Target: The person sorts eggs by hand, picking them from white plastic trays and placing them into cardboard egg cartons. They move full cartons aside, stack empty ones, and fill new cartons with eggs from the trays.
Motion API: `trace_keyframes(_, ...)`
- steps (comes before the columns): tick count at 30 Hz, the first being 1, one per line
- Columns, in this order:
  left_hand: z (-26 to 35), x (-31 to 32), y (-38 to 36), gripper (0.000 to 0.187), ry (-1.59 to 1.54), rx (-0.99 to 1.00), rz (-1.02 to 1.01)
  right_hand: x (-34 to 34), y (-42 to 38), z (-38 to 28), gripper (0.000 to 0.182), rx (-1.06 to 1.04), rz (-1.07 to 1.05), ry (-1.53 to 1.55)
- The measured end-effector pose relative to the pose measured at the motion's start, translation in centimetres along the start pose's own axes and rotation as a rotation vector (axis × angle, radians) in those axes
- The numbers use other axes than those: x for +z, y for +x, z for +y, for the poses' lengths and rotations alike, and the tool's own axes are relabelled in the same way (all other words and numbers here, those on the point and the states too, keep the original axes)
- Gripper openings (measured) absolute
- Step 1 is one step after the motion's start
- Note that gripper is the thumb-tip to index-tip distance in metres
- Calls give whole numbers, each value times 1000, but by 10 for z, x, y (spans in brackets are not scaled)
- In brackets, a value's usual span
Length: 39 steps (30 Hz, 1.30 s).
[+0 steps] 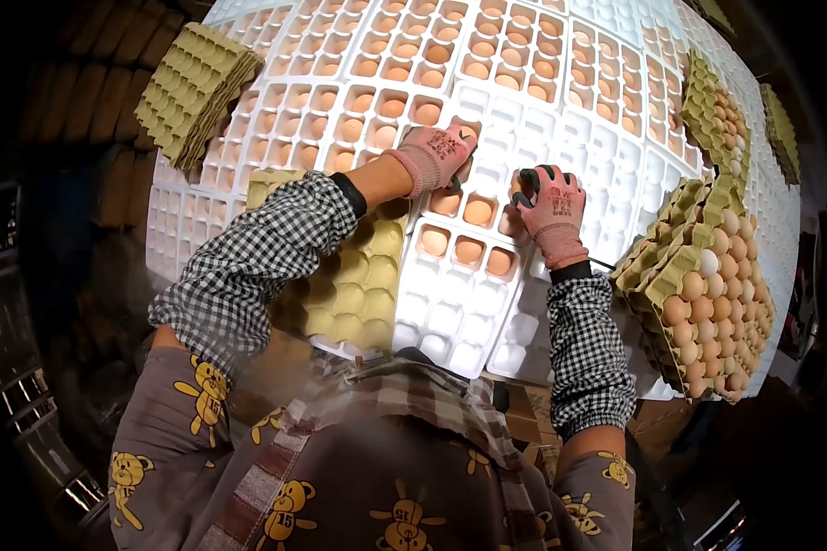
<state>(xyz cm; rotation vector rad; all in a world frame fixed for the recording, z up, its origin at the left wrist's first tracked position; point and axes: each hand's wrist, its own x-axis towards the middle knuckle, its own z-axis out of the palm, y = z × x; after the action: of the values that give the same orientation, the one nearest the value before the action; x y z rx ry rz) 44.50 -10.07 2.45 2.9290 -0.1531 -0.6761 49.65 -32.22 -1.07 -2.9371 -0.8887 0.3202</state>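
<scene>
My left hand [436,156], in a pink glove with dark fingertips, is over the white foam tray [441,312] in front of me. Its fingers curl around a brown egg [470,128] at the tray's far end. Below that palm, more brown eggs [478,210] sit in the cups. My right hand [553,209], gloved alike, is at the tray's right edge. Its thumb and fingers bend around an egg [515,185], partly hidden by the glove. The cups nearest my body hold no eggs.
Foam trays of brown eggs [351,129] spread across the far side and left. A bare foam tray [602,184] lies to the right. Pulp trays piled with eggs [717,303] stand at the right edge. Other pulp trays [198,87] are stacked far left, and one [363,285] lies beneath my left forearm.
</scene>
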Motion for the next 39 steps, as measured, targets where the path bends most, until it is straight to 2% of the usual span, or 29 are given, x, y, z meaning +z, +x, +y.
trace_keyframes(4,-3,9,2,49,-61,-36,32,5,3,3,54,27,-40,119)
trace_keyframes(9,1,15,6,48,-43,-74,56,12,-4,0,53,49,63,197)
trace_keyframes(17,13,17,-5,61,-87,-175,34,31,-11,5,51,62,186,309)
trace_keyframes(25,3,11,-4,61,-54,-128,51,32,-15,4,46,66,224,383)
trace_keyframes(27,-1,5,-4,57,-81,-74,44,30,-15,-2,45,85,310,428)
trace_keyframes(28,-2,1,-5,48,-124,-48,83,31,-15,-5,45,84,307,430)
trace_keyframes(29,-4,-1,-2,48,-124,-50,81,31,-13,-8,44,38,314,532)
trace_keyframes(31,-9,-4,6,43,-103,-38,32,26,-10,-19,42,-40,291,679)
trace_keyframes(32,-8,-14,3,37,-74,-44,-22,26,-7,-26,41,-45,267,684)
trace_keyframes(35,-10,-8,2,34,43,33,-109,25,2,-41,42,-70,245,663)
trace_keyframes(36,-16,7,-2,27,179,167,90,24,3,-44,41,-73,247,651)
trace_keyframes(37,-16,12,-2,27,179,165,84,23,3,-48,41,-78,244,640)
trace_keyframes(39,-18,20,3,18,200,216,204,30,4,-50,40,-73,244,689)
